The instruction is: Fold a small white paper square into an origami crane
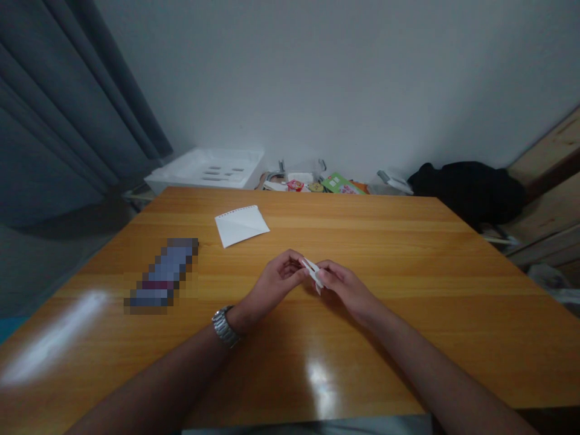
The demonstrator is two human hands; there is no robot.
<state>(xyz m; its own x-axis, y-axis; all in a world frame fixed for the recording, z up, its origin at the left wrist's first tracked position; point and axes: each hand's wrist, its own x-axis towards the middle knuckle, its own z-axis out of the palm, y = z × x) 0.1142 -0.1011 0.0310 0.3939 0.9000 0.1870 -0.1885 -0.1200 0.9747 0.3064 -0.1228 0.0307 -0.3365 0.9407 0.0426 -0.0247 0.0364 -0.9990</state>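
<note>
Between my two hands is a small folded piece of white paper (313,272), held just over the middle of the wooden table (385,241). My left hand (276,279) pinches its left end between thumb and fingers; a silver metal watch (225,326) circles that wrist. On the other side, my right hand (347,289) grips the paper's right end, thumb on top. The fingertips partly cover the paper, so its full folded shape is hidden. Beyond my left hand lies a flat white sheet of paper (242,225) with a perforated top edge.
A blurred-out, phone-like flat object (165,272) lies at the table's left. Behind the far edge are a white plastic tray (212,169), several small packets including a green one (339,183), and a black bag-like bundle (469,190). A grey curtain (81,90) hangs at the left.
</note>
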